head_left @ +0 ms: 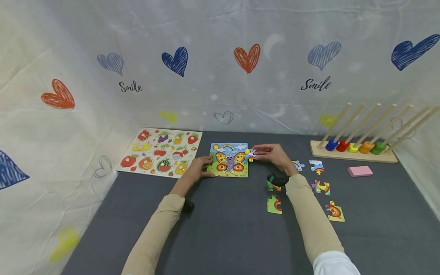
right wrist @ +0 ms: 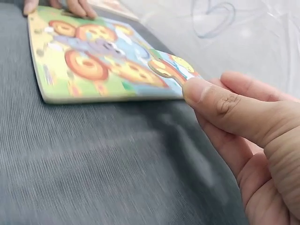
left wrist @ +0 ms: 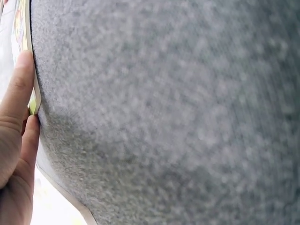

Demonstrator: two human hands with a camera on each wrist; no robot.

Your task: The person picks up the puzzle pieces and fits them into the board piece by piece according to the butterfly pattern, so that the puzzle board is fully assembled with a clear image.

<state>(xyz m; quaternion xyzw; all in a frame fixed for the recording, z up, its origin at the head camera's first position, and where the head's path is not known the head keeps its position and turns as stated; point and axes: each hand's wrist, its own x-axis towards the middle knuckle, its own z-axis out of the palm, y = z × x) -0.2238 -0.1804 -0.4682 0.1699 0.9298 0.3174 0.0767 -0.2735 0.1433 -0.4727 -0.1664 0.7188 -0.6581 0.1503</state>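
Observation:
A square butterfly puzzle board (head_left: 229, 160) lies on the dark grey tabletop. My left hand (head_left: 198, 169) is at its left side, with fingertips and thumb resting along the edge near the lower corner. In my right hand (head_left: 274, 156), thumb and fingers pinch a puzzle piece (right wrist: 174, 66) with blue, white and yellow on it. The piece is at the upper right edge of the board and overlaps it in the right wrist view. Loose puzzle pieces (head_left: 316, 167) lie to the right, some partly hidden behind my right forearm.
A fruit picture board (head_left: 159, 152) lies on the left. At the back right stands a wooden peg rack (head_left: 354, 151) with tall pegs and coloured rings, and a pink block (head_left: 359, 171) sits in front of it. A white printed curtain (head_left: 213, 91) hangs behind the table.

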